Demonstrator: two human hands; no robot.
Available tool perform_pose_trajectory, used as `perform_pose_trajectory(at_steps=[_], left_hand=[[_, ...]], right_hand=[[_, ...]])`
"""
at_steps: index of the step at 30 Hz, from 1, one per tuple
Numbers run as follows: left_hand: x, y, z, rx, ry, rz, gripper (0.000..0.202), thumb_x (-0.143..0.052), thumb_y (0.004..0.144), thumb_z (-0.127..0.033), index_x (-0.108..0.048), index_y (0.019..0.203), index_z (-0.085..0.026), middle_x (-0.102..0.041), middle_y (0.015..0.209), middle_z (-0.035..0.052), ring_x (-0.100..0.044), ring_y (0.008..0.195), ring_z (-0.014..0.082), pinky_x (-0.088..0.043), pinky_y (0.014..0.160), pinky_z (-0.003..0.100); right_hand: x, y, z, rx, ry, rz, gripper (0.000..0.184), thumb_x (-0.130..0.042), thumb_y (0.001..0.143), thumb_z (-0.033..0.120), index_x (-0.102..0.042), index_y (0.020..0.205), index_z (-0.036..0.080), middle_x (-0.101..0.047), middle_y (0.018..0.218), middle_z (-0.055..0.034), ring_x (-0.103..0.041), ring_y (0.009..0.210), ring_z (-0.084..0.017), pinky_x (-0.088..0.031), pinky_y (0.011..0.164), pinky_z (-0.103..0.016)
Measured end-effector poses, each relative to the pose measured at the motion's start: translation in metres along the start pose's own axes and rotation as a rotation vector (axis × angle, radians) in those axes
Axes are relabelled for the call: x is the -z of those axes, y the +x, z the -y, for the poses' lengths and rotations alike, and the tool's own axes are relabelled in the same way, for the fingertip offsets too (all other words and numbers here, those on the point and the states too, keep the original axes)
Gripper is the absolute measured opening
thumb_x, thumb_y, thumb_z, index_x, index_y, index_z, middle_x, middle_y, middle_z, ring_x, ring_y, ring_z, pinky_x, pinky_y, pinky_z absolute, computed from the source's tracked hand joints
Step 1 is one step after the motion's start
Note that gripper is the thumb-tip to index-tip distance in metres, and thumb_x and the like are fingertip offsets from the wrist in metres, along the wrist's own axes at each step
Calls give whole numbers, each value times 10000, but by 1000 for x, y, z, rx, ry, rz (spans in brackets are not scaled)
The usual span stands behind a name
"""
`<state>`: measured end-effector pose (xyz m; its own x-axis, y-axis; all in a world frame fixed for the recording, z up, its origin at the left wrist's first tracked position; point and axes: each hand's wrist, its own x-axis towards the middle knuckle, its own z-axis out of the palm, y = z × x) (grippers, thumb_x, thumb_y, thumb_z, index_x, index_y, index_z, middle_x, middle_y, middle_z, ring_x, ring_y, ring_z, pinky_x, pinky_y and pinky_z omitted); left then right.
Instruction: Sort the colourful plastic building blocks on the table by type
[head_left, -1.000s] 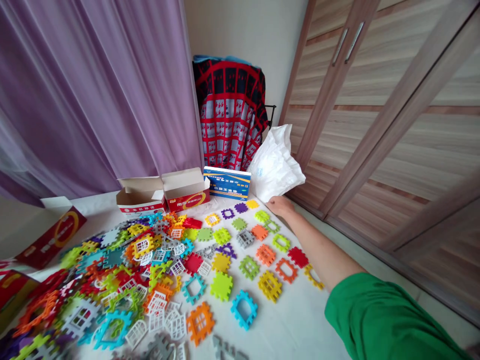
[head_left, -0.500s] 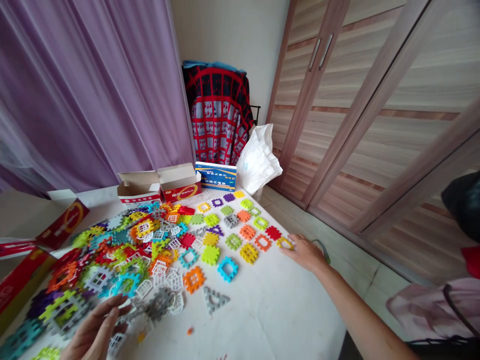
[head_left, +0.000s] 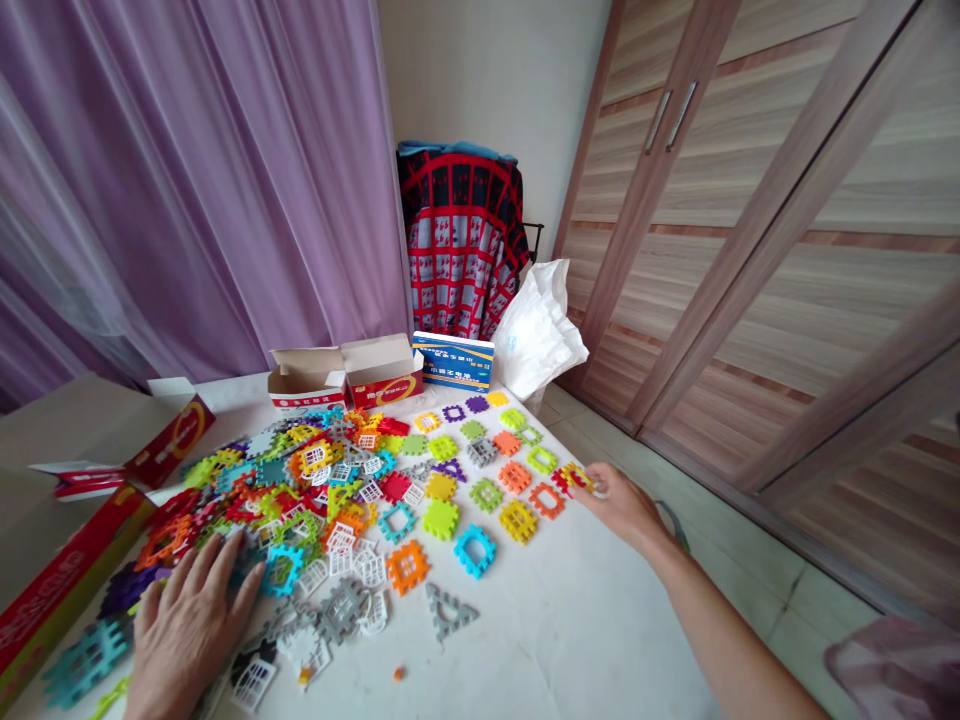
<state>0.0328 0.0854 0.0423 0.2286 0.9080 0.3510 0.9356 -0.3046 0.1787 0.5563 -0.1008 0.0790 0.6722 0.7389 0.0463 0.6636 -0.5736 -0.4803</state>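
Note:
My right hand (head_left: 621,503) is at the table's right edge, pinching a yellow notched plastic building block (head_left: 576,477). That block overlaps a red block (head_left: 559,481) lying there. Nearby are an orange square frame block (head_left: 547,501) and a lime frame block (head_left: 542,460). Palm down, my left hand (head_left: 187,615) rests on the heap of mixed blocks (head_left: 300,505), fingers stretched out; what lies under its palm is hidden. A light-blue frame block (head_left: 283,570) lies just right of its fingers, and a teal block (head_left: 86,662) to its left.
Open red cardboard boxes (head_left: 382,385) and a blue box (head_left: 454,362) stand at the table's back. Another large open box (head_left: 67,570) sits at the left. A grey triangular block (head_left: 450,612) lies near the front. A white bag (head_left: 536,330) stands beyond the far corner.
My left hand has turned palm down and come to rest on the heap. My right hand has brought the yellow block slightly left, over the red one. The view has shifted left.

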Motion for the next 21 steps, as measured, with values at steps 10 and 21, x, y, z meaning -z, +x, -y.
perform_pose_trajectory(at_steps=[10, 21], left_hand=[[-6, -1, 5, 81, -65, -44, 666, -386, 854, -635, -556, 1340, -213, -599, 1364, 122, -432, 1367, 378, -222, 1156, 585], [-12, -5, 9, 53, 88, -10, 710, -243, 873, -568, -409, 1474, -229, -536, 1420, 141, -420, 1375, 334, -196, 1188, 491]], right_hand=[[-49, 115, 129, 110, -57, 127, 390, -598, 844, 540, -658, 1062, 221, -707, 1167, -43, -633, 1077, -222, -446, 868, -288], [-69, 144, 126, 48, -297, 158, 368, -645, 801, 558, -725, 1008, 264, -728, 1102, -74, -623, 1126, -300, -430, 939, -397]])
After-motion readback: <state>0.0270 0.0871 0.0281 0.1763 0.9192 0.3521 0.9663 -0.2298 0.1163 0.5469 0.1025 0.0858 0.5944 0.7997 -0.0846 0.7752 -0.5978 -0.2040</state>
